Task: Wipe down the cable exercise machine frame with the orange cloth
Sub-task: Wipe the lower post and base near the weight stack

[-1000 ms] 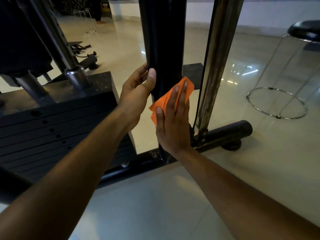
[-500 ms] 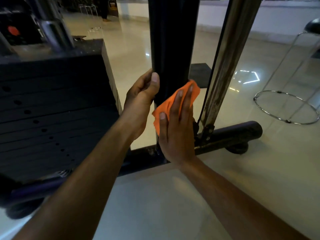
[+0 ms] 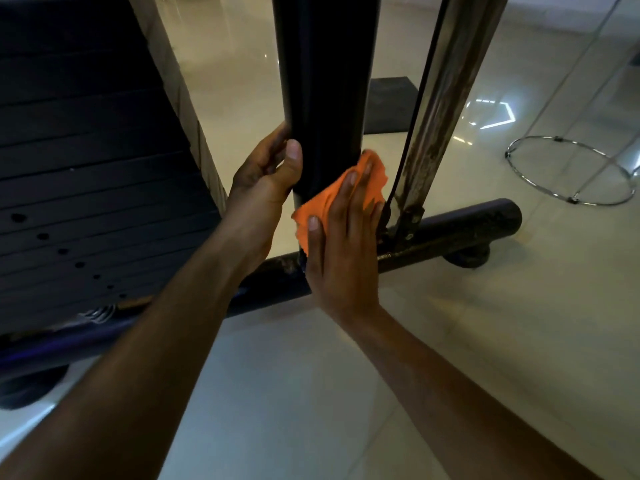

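Note:
The machine's black upright post (image 3: 323,81) rises from a black base tube (image 3: 457,226) on the floor. My left hand (image 3: 265,178) grips the post's left side, thumb on the front and fingers curled behind. My right hand (image 3: 341,244) presses the orange cloth (image 3: 323,202) flat against the lower right of the post, fingers straight. The cloth shows above and left of my fingers; the rest lies under my palm. A steel guide rod (image 3: 446,98) and a thin black cable (image 3: 420,98) stand just right of the cloth.
The black weight stack (image 3: 86,168) with pin holes fills the left. A chrome stool ring (image 3: 568,169) rests on the glossy tiled floor at right. A dark mat (image 3: 391,105) lies behind the post. A rubber foot (image 3: 467,259) sits under the base tube.
Both hands have slid down the post toward the base tube, the cloth moving with my right hand. The view has come closer and lower.

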A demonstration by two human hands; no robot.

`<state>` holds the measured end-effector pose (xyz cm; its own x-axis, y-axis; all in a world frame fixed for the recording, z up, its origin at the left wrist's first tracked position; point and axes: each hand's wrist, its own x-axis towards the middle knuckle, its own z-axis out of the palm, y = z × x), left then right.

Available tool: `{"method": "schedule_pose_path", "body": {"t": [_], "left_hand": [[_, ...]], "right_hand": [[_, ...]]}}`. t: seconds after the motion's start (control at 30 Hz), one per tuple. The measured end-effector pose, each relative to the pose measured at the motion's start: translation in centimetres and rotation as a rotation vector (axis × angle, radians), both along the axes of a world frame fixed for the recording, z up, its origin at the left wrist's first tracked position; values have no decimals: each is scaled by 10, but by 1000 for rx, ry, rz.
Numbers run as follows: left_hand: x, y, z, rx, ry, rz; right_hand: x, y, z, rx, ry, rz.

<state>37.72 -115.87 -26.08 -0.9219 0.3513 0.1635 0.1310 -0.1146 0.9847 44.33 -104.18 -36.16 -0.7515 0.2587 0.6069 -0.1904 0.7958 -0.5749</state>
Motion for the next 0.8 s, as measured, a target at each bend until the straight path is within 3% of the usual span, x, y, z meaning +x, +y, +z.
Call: {"method": "schedule_pose_path", "body": {"t": [0.17, 0.4, 0.6, 0.8], "left_hand": [[5, -1, -16, -6, -39, 6], [14, -12, -52, -99, -152, -45], [14, -11, -58, -85, -175, -4], [10, -12, -64, -98, -183, -20]], "right_hand": [[19, 7, -74, 78, -155, -30], [3, -19, -40, -125, -26, -62], [17, -9, -111, -35, -227, -80], [17, -32, -87, -255, -149, -63]]}}
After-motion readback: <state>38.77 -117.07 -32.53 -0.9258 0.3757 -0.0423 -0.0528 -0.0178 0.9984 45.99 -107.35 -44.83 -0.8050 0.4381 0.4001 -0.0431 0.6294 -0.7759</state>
